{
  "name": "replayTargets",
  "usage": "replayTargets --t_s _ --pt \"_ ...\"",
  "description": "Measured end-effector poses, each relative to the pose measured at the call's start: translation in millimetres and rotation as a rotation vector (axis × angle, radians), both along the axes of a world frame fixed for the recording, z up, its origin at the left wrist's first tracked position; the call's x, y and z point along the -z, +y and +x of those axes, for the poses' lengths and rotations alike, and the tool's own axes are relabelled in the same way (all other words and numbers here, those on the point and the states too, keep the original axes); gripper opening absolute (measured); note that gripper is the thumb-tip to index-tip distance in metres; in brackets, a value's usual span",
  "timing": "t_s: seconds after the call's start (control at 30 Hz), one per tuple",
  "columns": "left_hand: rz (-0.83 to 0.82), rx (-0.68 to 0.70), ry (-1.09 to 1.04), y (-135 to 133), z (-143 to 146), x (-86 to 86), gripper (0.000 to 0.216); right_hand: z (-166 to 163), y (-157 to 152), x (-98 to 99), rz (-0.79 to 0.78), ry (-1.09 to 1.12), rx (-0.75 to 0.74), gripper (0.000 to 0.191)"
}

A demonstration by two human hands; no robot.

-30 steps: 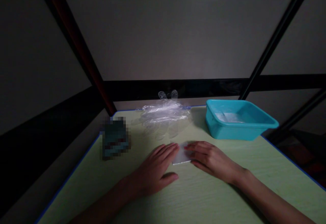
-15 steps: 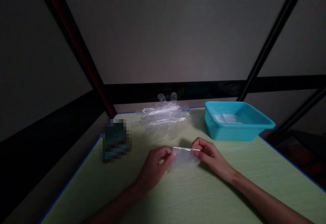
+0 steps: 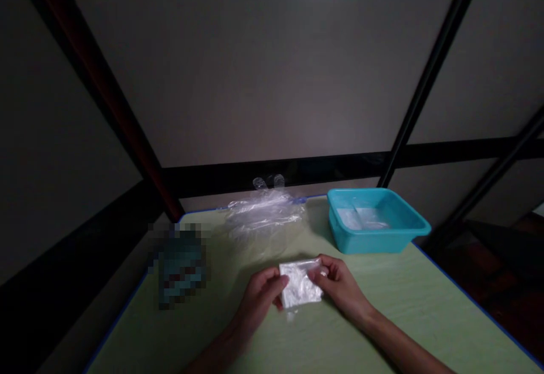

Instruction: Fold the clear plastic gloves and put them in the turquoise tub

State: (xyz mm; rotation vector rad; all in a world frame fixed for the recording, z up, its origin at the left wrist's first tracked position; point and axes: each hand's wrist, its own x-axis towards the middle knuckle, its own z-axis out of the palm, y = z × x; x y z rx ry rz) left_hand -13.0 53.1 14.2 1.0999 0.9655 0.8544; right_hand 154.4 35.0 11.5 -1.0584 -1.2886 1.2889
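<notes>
Between my two hands is a clear plastic glove [image 3: 300,286], folded into a shiny, roughly square packet, with a small loose bit hanging from its lower edge. My left hand [image 3: 264,292] pinches its left side, thumb in front and fingers behind. On the upper right edge, my right hand [image 3: 338,280] is closed, its thumb pressing on the front face. Beyond my hands lies a loose pile of clear plastic gloves [image 3: 266,215], with some finger shapes sticking up at the back.
A turquoise plastic basin [image 3: 374,241] stands at the back right with flat clear plastic pieces inside. At the left edge of the light green table [image 3: 340,334] is a pixelated dark object [image 3: 182,266]. A panelled wall [image 3: 272,79] rises behind the table.
The plastic between my hands has tilted so its broad face shows, and it looks more folded. My right thumb has moved inward over it. The camera view has shifted upward and to the right.
</notes>
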Motion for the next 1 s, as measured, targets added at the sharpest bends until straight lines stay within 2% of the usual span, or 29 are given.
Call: replayTargets --t_s 0.07,0.17,0.27,0.37,0.5,0.67,0.87,1.0 --pt "-0.060 -0.027 -0.052 10 7 -3.0 0.035 7 -4 -9.4 0.028 -0.046 0.050 0.030" --pt "0.007 -0.010 -0.073 28 24 -15.6 0.026 30 -10 -36.4 0.057 -0.126 0.065 0.029" --pt "0.088 0.085 -0.051 39 50 -30.8 0.016 69 -12 -70.9 0.094 -0.184 0.135 0.029" --pt "0.076 0.125 -0.006 44 78 -40.1 0.016 114 -5 -94.8 0.089 -0.186 0.247 0.026" --pt "0.057 0.073 0.031 48 108 -42.5 0.018 156 14 -98.5 0.026 -0.164 0.256 0.024" --pt "0.080 0.053 -0.014 55 123 -39.7 0.015 165 31 -91.8 -0.009 -0.237 0.219 0.029" --pt "0.093 0.129 -0.036 47 112 -42.3 0.010 169 31 -102.4 0.012 -0.394 0.228 0.033" --pt "0.101 0.150 -0.015 37 97 -46.5 0.012 177 24 -115.2 0.098 -0.635 0.169 0.027"
